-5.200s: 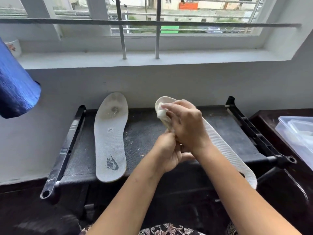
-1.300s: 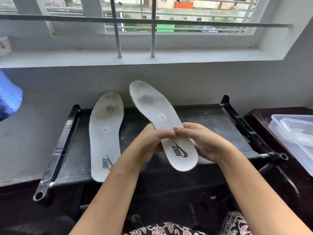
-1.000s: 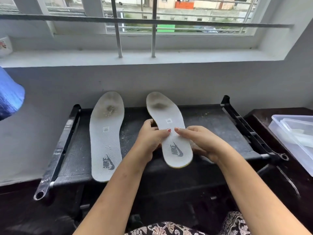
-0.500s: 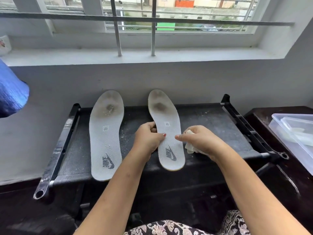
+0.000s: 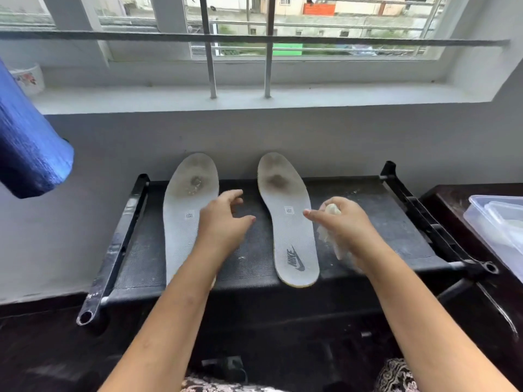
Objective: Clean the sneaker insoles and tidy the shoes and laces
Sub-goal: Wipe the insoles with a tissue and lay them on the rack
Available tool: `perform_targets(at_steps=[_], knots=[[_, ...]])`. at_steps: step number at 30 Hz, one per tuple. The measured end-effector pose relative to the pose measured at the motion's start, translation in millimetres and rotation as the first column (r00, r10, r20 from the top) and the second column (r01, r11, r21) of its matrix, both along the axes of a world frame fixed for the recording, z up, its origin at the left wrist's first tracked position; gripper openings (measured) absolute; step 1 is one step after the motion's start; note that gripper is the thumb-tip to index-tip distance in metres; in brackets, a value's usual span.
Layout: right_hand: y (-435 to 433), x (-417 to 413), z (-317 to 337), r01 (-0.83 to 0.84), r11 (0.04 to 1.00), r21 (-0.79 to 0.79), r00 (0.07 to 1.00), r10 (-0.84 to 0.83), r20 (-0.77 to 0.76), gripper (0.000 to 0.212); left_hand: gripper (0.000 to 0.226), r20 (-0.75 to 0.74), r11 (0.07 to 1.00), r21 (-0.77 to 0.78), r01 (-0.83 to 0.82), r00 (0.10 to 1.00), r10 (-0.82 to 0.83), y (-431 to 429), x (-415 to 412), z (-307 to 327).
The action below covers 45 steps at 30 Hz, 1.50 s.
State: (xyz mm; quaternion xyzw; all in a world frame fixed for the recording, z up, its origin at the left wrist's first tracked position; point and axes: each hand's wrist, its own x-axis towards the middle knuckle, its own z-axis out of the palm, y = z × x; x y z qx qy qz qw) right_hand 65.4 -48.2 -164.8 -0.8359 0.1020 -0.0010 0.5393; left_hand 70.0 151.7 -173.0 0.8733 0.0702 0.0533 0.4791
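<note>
I am hovering my left hand [image 5: 223, 222], loose and empty, over the dusty black rack [image 5: 382, 222] under the barred window [image 5: 339, 24], between the left insole [image 5: 181, 227] and the right insole [image 5: 291, 230] lying flat, while my right hand [image 5: 349, 230] is gripping a crumpled wipe [image 5: 328, 234]

Black rack shelf [image 5: 252, 256] is bounded by a raised left rail [image 5: 119, 241] and right rail [image 5: 430, 230]; the wall [image 5: 325, 137] closes the rear, with both insole toes up against it. Left insole [image 5: 181, 222] and right insole [image 5: 288, 222] lie apart; the bare strip between them is open from the front; left hand [image 5: 223, 222] hovers over its left part. Narrow bare strip between left insole and left rail; wider bare area right of right insole, partly taken by right hand [image 5: 348, 230] gripping cloth [image 5: 328, 233]. Plastic container [image 5: 498, 222] stands beyond right rail; blue object [image 5: 28, 142] hangs at far left.
</note>
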Motion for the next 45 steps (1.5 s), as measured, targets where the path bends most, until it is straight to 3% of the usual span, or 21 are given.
perform_targets(at_steps=[5, 8, 12, 17, 24, 30, 34, 38, 42, 45], knots=[[19.7, -6.1, 8.8, -0.073, 0.987, 0.142, 0.997, 0.072, 0.018, 0.029, 0.046, 0.051, 0.971, 0.038, -0.235, 0.971, 0.233, 69.3, -0.3, 4.8], [30.5, -9.1, 3.8, -0.126, 0.986, 0.110, 0.992, 0.127, 0.002, 0.035, 0.049, -0.040, 0.949, 0.008, -0.315, 0.948, 0.315, 93.2, 0.3, -2.4], [45.3, -13.7, 1.4, -0.170, 0.976, 0.134, 0.985, 0.168, 0.025, 0.048, 0.054, -0.168, 0.956, -0.121, -0.268, 0.954, 0.247, 95.1, 4.6, -13.2], [58.4, -11.3, -4.5, -0.129, 0.979, 0.160, 0.990, 0.116, 0.084, 0.059, 0.080, -0.206, 0.920, -0.226, -0.319, 0.939, 0.275, 93.4, 9.3, -14.3], [66.6, -7.0, -8.5, -0.116, 0.986, 0.122, 0.991, 0.106, 0.082, 0.037, 0.035, -0.263, 0.848, -0.447, -0.283, 0.948, 0.178, 88.0, 11.1, -11.7], [72.1, -13.6, -1.5, -0.171, 0.948, 0.268, 0.984, 0.148, 0.104, 0.026, 0.036, -0.248, 0.717, -0.658, -0.229, 0.965, 0.082, 71.0, -15.6, 1.6], [83.4, -26.7, 11.7, -0.288, 0.885, 0.367, 0.949, 0.315, -0.013, 0.029, 0.033, -0.189, 0.653, -0.729, -0.203, 0.978, 0.094, 55.4, -40.1, 5.6], [91.8, -40.4, 14.5, -0.316, 0.925, 0.209, 0.943, 0.330, -0.036, 0.010, 0.034, -0.179, 0.571, -0.803, -0.173, 0.983, 0.047, 42.9, -58.6, 7.5], [88.5, -52.0, 16.9, -0.297, 0.951, 0.088, 0.955, 0.297, 0.011, 0.016, 0.033, -0.158, 0.477, -0.869, -0.134, 0.987, -0.011, 39.5, -71.2, 8.9], [81.4, -57.1, 23.8, -0.356, 0.934, -0.032, 0.933, 0.357, 0.047, 0.022, 0.035, -0.107, 0.323, -0.942, -0.093, 0.994, -0.026, 43.0, -76.5, 9.1]])
